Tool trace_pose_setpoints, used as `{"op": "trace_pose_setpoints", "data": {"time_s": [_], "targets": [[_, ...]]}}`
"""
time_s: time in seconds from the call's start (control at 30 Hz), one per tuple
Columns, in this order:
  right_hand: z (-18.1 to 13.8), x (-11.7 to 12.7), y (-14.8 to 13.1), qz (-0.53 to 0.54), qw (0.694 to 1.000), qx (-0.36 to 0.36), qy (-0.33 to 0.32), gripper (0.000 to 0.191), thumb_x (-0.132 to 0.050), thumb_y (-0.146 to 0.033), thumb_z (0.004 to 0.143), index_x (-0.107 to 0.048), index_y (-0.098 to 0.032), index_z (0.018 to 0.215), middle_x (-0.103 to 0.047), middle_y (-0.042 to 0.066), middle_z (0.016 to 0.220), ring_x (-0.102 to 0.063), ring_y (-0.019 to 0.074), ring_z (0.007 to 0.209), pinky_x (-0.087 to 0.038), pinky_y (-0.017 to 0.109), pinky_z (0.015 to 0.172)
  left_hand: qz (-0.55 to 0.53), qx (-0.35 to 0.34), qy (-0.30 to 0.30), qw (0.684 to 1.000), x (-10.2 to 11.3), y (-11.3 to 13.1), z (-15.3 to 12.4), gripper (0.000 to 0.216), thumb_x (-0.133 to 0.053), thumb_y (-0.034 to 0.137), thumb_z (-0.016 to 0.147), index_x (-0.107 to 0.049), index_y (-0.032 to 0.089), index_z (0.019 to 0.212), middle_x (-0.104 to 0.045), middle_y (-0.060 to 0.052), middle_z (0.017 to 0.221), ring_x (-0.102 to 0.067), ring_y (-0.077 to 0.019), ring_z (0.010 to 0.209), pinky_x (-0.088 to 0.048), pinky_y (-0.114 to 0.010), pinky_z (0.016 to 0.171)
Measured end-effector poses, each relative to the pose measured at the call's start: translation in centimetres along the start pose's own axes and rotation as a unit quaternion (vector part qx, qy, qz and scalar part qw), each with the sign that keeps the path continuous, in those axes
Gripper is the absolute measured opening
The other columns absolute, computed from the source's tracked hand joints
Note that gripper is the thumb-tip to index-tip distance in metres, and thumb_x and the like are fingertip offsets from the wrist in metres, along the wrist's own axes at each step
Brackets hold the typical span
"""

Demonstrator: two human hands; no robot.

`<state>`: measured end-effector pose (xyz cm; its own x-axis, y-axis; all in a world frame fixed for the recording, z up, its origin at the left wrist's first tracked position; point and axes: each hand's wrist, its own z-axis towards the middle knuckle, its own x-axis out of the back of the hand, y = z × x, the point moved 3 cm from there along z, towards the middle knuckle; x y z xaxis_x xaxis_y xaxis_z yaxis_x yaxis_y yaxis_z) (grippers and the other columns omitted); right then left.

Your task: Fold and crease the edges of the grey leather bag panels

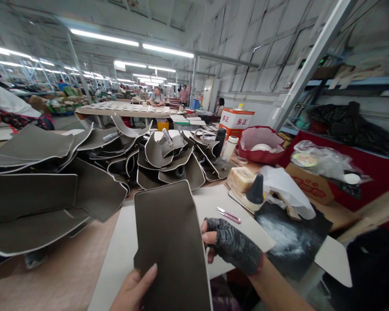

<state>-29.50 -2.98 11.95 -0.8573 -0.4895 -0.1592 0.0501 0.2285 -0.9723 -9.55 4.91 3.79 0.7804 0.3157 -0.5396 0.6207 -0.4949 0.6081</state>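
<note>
A dark grey-brown leather panel with a pale edge stands tilted up in front of me, held by both hands. My left hand grips its lower edge, thumb on the front face. My right hand, in a dark fingerless glove, holds the panel's right edge with the thumb and fingers. Under the panel lies a pale board on the table.
Stacks of similar leather pieces fill the left and middle of the table. Small pink snips, a black cone-tipped bottle, a yellow sponge block, a red basket and plastic bags sit to the right. Other people work far behind.
</note>
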Motion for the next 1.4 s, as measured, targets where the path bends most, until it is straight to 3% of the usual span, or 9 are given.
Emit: {"op": "trace_pose_setpoints", "data": {"time_s": [0.13, 0.2, 0.3, 0.37, 0.43, 0.5, 0.73, 1.03, 1.4], "targets": [[0.6, -0.2, 0.5, -0.046, 0.998, -0.029, -0.02, 0.015, -0.059, -0.026, 0.065, -0.052, -0.014, 0.069, -0.06, 0.0, 0.06, -0.059, 0.0111, 0.051, -0.047, 0.021, 0.046, 0.045, -0.034, -0.005, 0.998, 0.2, 1.0, 1.0, 0.053, -0.074, 0.04, 0.063, -0.06, 0.012, 0.106, -0.073, -0.014, 0.092, -0.065, -0.0342, 0.095, -0.049, -0.048, 0.088], [1.0, -0.6, 0.7, -0.089, 0.996, -0.03, -0.006, 0.013, -0.056, -0.026, 0.064, -0.05, -0.015, 0.066, -0.058, -0.002, 0.056, -0.057, 0.0098, 0.047, -0.045, 0.02, 0.044, 0.111, -0.137, 0.044, 0.983, 0.2, 2.2, 1.4, 0.054, -0.073, 0.041, 0.063, -0.058, 0.014, 0.108, -0.069, -0.014, 0.103, -0.056, -0.034, 0.112, -0.041, -0.047, 0.099], [1.8, -1.4, 1.2, -0.143, 0.989, -0.028, 0.018, 0.012, -0.052, -0.028, 0.064, -0.049, -0.016, 0.065, -0.054, -0.004, 0.053, -0.052, 0.0077, 0.045, -0.041, 0.019, 0.044, 0.244, -0.39, 0.183, 0.869, -0.6, 4.1, 0.8, 0.053, -0.071, 0.038, 0.065, -0.056, 0.017, 0.111, -0.057, -0.014, 0.123, -0.035, -0.0314, 0.131, -0.021, -0.041, 0.111], [2.4, -2.2, 1.6, -0.165, 0.986, -0.033, 0.018, 0.013, -0.051, -0.03, 0.063, -0.048, -0.017, 0.065, -0.052, -0.005, 0.052, -0.05, 0.0075, 0.044, -0.04, 0.02, 0.044, 0.33, -0.465, 0.187, 0.8, -1.9, 4.4, 0.3, 0.036, -0.066, 0.039, 0.07, -0.06, 0.019, 0.099, -0.059, -0.013, 0.115, -0.044, -0.0298, 0.121, -0.027, -0.038, 0.106], [2.9, -2.9, 1.9, -0.182, 0.982, -0.037, 0.01, 0.014, -0.051, -0.032, 0.064, -0.047, -0.018, 0.065, -0.05, -0.006, 0.05, -0.048, 0.0076, 0.044, -0.039, 0.02, 0.045, 0.397, -0.418, 0.094, 0.812, -3.4, 3.8, 0.8, 0.024, -0.058, 0.045, 0.076, -0.059, 0.021, 0.077, -0.062, -0.007, 0.085, -0.057, -0.0243, 0.088, -0.042, -0.034, 0.083], [3.2, -3.4, 2.0, -0.201, 0.979, -0.033, -0.002, 0.017, -0.05, -0.035, 0.065, -0.046, -0.019, 0.064, -0.048, -0.006, 0.048, -0.047, 0.0078, 0.045, -0.038, 0.021, 0.046, 0.41, -0.327, 0.008, 0.851, -4.5, 2.9, 1.5, 0.034, -0.051, 0.052, 0.079, -0.048, 0.022, 0.064, -0.051, 0.001, 0.059, -0.051, -0.017, 0.061, -0.04, -0.028, 0.06], [3.5, -3.7, 2.1, -0.237, 0.971, -0.035, -0.014, 0.018, -0.047, -0.037, 0.066, -0.045, -0.019, 0.062, -0.047, -0.005, 0.049, -0.048, 0.0091, 0.046, -0.038, 0.022, 0.047, 0.349, -0.223, -0.06, 0.908, -4.8, 2.0, 2.9, 0.04, -0.047, 0.059, 0.078, -0.036, 0.023, 0.064, -0.042, 0.008, 0.049, -0.045, -0.0121, 0.046, -0.035, -0.024, 0.048], [4.2, -3.6, 3.5, -0.214, 0.975, -0.048, -0.023, 0.016, -0.046, -0.035, 0.064, -0.045, -0.019, 0.063, -0.046, -0.005, 0.046, -0.044, 0.0076, 0.043, -0.035, 0.021, 0.044, 0.428, -0.285, -0.044, 0.856, -4.5, 2.5, 2.1, 0.031, -0.04, 0.045, 0.085, -0.04, 0.022, 0.063, -0.041, 0.004, 0.059, -0.043, -0.0142, 0.06, -0.034, -0.025, 0.058], [3.9, -3.2, 3.0, -0.215, 0.974, -0.067, -0.014, 0.014, -0.048, -0.032, 0.063, -0.044, -0.019, 0.06, -0.045, -0.007, 0.043, -0.043, 0.0069, 0.042, -0.033, 0.019, 0.043, 0.421, -0.352, -0.001, 0.836, -4.2, 0.8, 3.1, 0.032, -0.033, 0.045, 0.088, -0.039, 0.022, 0.066, -0.041, 0.003, 0.063, -0.043, -0.015, 0.063, -0.033, -0.027, 0.061]]}}
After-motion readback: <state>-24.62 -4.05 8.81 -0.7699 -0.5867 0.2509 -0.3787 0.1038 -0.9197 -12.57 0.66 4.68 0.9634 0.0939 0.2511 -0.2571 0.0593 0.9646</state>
